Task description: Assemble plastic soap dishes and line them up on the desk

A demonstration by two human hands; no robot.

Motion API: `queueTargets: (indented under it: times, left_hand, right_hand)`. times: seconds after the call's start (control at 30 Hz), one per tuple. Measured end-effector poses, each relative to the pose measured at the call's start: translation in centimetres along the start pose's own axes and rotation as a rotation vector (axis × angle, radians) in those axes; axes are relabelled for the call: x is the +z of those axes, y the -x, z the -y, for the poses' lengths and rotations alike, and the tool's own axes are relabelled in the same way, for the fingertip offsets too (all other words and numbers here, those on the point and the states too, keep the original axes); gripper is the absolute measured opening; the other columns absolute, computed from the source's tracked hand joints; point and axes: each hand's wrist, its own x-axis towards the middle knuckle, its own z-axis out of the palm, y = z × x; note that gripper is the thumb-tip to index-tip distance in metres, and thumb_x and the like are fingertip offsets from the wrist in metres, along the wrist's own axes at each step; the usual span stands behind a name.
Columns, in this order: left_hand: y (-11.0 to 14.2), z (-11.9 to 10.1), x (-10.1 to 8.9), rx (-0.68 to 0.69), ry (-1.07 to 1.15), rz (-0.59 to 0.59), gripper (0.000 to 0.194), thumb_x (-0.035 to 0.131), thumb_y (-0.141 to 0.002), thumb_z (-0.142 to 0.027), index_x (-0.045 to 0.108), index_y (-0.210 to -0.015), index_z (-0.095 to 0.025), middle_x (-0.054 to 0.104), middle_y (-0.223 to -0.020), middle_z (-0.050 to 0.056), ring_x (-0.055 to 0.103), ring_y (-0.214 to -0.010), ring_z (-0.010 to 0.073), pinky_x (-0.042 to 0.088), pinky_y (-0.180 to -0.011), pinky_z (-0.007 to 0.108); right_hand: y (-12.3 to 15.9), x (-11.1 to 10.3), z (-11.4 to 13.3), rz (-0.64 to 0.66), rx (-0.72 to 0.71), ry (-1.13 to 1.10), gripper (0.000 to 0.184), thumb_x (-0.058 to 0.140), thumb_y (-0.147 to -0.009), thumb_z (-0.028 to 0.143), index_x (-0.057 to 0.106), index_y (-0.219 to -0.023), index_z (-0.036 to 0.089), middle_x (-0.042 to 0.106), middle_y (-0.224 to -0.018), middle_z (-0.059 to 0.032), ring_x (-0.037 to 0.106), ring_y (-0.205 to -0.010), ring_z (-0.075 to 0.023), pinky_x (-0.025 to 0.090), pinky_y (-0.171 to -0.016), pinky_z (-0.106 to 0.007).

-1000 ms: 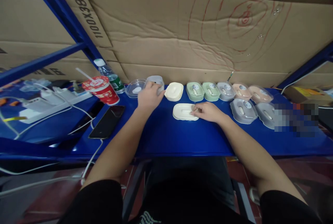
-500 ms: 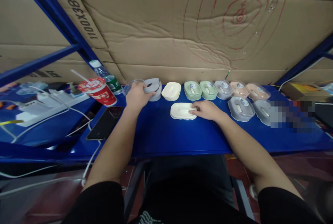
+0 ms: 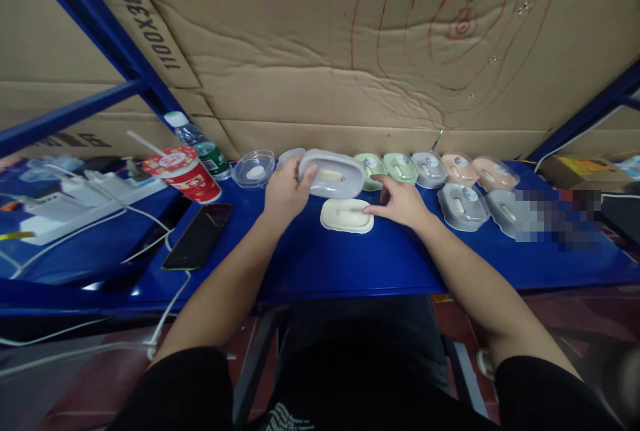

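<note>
Landmark: cream, shallow, rounded-oblong tray [image 3: 347, 217], lying on the glossy blue tabletop [image 3: 325, 264].

Left hand [image 3: 286, 196]: thumb and fingers closed around the left end of a translucent grey, rounded-rectangular plastic cover [image 3: 345, 184] with a pale strip near its middle. Cover is tilted, just beyond the tray's far edge; contact with the tray cannot be told.

Right hand [image 3: 404, 204]: at the tray's right end. Thumb tip appears to touch the rim; index finger is raised and well spread from the thumb. Nothing pinched between the 2.

Beyond the tray to the right: 2 pale green, clear-topped boxes [image 3: 400, 167], the nearer close behind the cover's right end. Beyond the tray to the left: a clear, shallow plastic container [image 3: 254, 169].

Risks (judgement):
1. Cover is held at 1 end only; its free right end could droop or twist, striking the tray rim or nudging the green boxes.
2. Thumb alone would steady the tray poorly; an off-centre push could slide or tip it, the tabletop looking slick.
3. Thin plastic may flex under a hard left-hand squeeze and slip loose.
</note>
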Motion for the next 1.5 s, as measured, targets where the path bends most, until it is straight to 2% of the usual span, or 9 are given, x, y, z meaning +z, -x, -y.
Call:
queueTargets:
  times: [0.13,0.2,0.3,0.57,0.73,0.83,1.03,1.23,1.5]
  left_hand:
    - [1.4,-1.7,1.6,0.023,-0.216,0.322,0.053,0.038,-0.107,-0.059,0.073,-0.105,-0.019,0.078,-0.095,0.012,0.073,-0.091,0.0291,0.055,-0.078,0.038]
    - [1.8,-1.9,2.3,0.06,-0.299,0.369,0.057,0.035,-0.108,-0.058,0.074,-0.097,-0.018,0.078,-0.093,0.012,0.074,-0.091,0.0283,0.055,-0.079,0.037]
    - [1.8,-1.7,2.7,0.093,-0.316,0.371,0.059,0.035,-0.108,-0.058,0.076,-0.091,-0.018,0.078,-0.091,0.012,0.073,-0.09,0.0265,0.054,-0.079,0.036]
    - [1.4,-0.8,1.9,0.166,-0.314,0.348,0.062,0.034,-0.107,-0.057,0.08,-0.09,-0.019,0.079,-0.099,0.014,0.074,-0.09,0.027,0.057,-0.077,0.038]
    - [1.3,-0.6,2.0,0.09,-0.445,0.521,0.062,0.032,-0.108,-0.051,0.081,-0.097,-0.016,0.08,-0.104,0.017,0.076,-0.102,0.0341,0.059,-0.089,0.046]
    - [1.1,-0.5,2.1,0.089,-0.427,0.577,0.062,0.031,-0.108,-0.054,0.081,-0.098,-0.018,0.081,-0.108,0.016,0.076,-0.106,0.0332,0.058,-0.091,0.043]
    - [1.4,-0.1,3.0,0.177,-0.254,0.527,0.044,0.048,-0.104,-0.049,0.075,-0.124,-0.021,0.081,-0.114,0.012,0.076,-0.104,0.0287,0.057,-0.085,0.037]
    - [1.5,-0.3,3.9,0.206,0.07,0.497,0.04,0.061,-0.098,-0.039,0.07,-0.133,-0.022,0.079,-0.126,0.008,0.076,-0.1,0.0235,0.058,-0.089,0.036]
    - [1.7,0.0,4.6,0.276,-0.072,0.551,0.047,0.058,-0.1,-0.031,0.061,-0.146,-0.02,0.069,-0.146,0.013,0.07,-0.126,0.0295,0.054,-0.107,0.044]
  right_hand:
    - [0.2,0.2,0.0,-0.066,0.011,-0.051,0.059,0.065,-0.092,0.075,0.076,-0.109,0.02,0.076,-0.077,-0.0058,0.07,-0.073,-0.0235,0.043,-0.066,-0.033]
    - [0.2,0.5,0.1,-0.064,0.024,-0.032,0.053,0.059,-0.098,0.07,0.076,-0.092,0.02,0.075,-0.073,-0.0058,0.068,-0.07,-0.0221,0.04,-0.065,-0.032]
    - [0.1,0.7,-0.1,-0.067,0.034,-0.013,0.049,0.056,-0.1,0.063,0.076,-0.085,0.02,0.074,-0.071,-0.0056,0.065,-0.068,-0.0212,0.037,-0.063,-0.032]
    - [-0.4,1.5,-0.3,-0.013,0.061,-0.121,0.054,0.055,-0.1,0.068,0.076,-0.085,0.021,0.072,-0.069,-0.0043,0.064,-0.067,-0.0203,0.037,-0.061,-0.031]
    - [-0.9,2.0,-0.7,0.115,0.131,-0.06,0.049,0.058,-0.1,0.067,0.079,-0.097,0.023,0.076,-0.078,-0.0037,0.067,-0.074,-0.0211,0.036,-0.062,-0.03]
    - [-1.1,2.1,-1.1,0.188,0.136,-0.045,0.047,0.059,-0.1,0.065,0.08,-0.099,0.023,0.076,-0.08,-0.0036,0.067,-0.073,-0.0203,0.035,-0.06,-0.029]
    - [-0.9,1.9,-1.0,0.184,0.063,-0.059,0.039,0.059,-0.1,0.056,0.08,-0.101,0.023,0.077,-0.081,-0.0031,0.065,-0.071,-0.0187,0.035,-0.061,-0.029]
    - [-0.8,1.8,-0.9,0.178,0.045,-0.005,0.033,0.059,-0.101,0.049,0.079,-0.101,0.023,0.075,-0.078,-0.0031,0.064,-0.068,-0.0187,0.034,-0.06,-0.03]
    - [-0.8,1.8,-0.7,0.15,0.06,-0.025,0.035,0.059,-0.101,0.052,0.079,-0.1,0.023,0.074,-0.076,-0.0023,0.063,-0.066,-0.0185,0.033,-0.06,-0.03]
